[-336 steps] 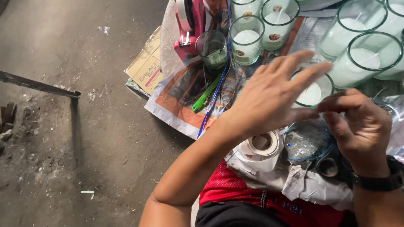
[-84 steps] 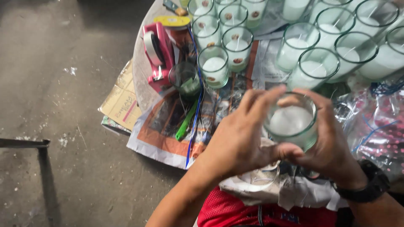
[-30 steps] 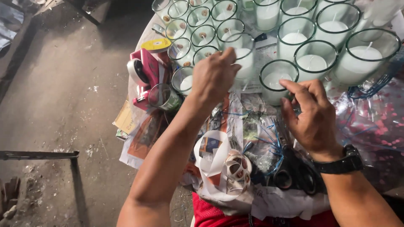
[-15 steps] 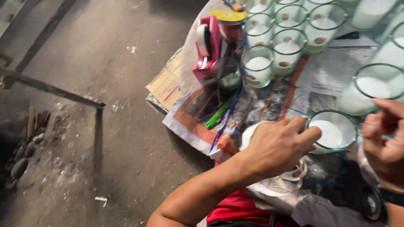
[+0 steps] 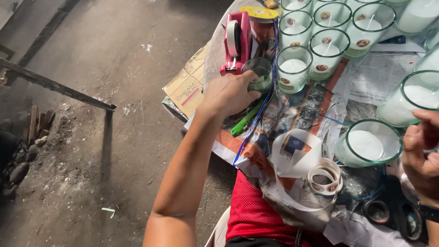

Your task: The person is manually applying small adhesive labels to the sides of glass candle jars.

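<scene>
Your left hand [image 5: 228,93] is closing its fingers on the small dark-green glass [image 5: 259,73] beside the pink tape dispenser [image 5: 234,42] at the bench's far left. Your right hand [image 5: 423,153], loosely curled and holding nothing, is hovering just right of the near candle glass [image 5: 371,145].

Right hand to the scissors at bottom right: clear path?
Probably yes. The right hand hovers just above the scissors, with nothing between them; the candle glass sits off to its left, not across the path.
</scene>
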